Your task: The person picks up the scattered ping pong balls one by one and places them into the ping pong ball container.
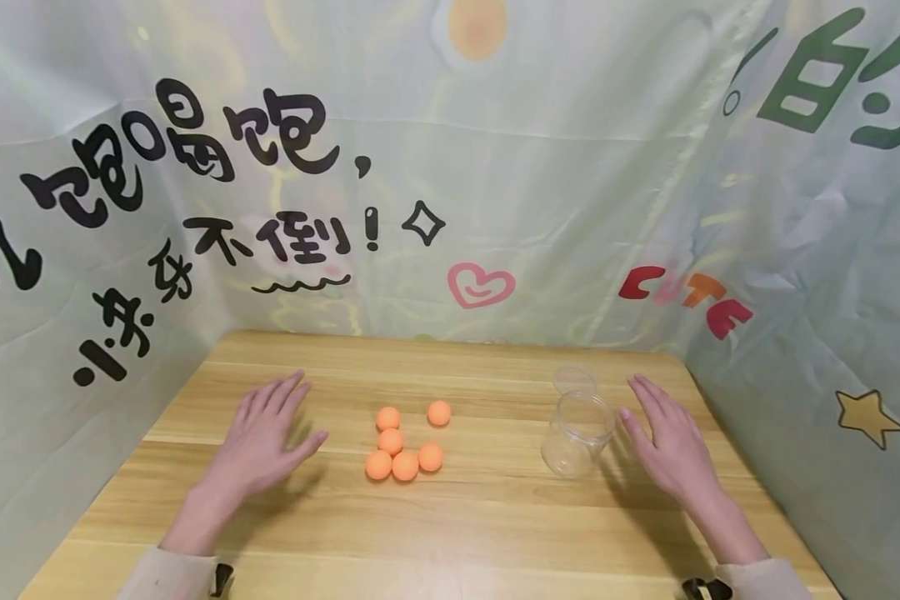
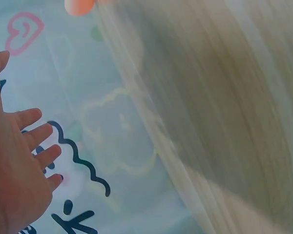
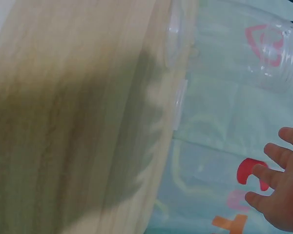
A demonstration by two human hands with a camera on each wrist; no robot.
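Several orange balls point(image 1: 405, 465) lie on the wooden table in the head view, most of them bunched together and one ball point(image 1: 438, 412) apart at the upper right. To their left hovers my left hand point(image 1: 266, 437), fingers extended and thumb spread, holding nothing. A clear see-through jar point(image 1: 570, 454) stands upright without a cover, right of the balls. Just behind it a round transparent lid point(image 1: 574, 378) lies flat. My right hand point(image 1: 669, 437) is beside the jar on its right, fingers straight and empty; the right wrist view shows the jar point(image 3: 234, 46) beyond the fingertips.
The wooden table point(image 1: 487, 533) is enclosed at the back and both sides by a pale printed cloth point(image 1: 570, 208) with lettering and drawings. Both hands cast shadows on the tabletop.
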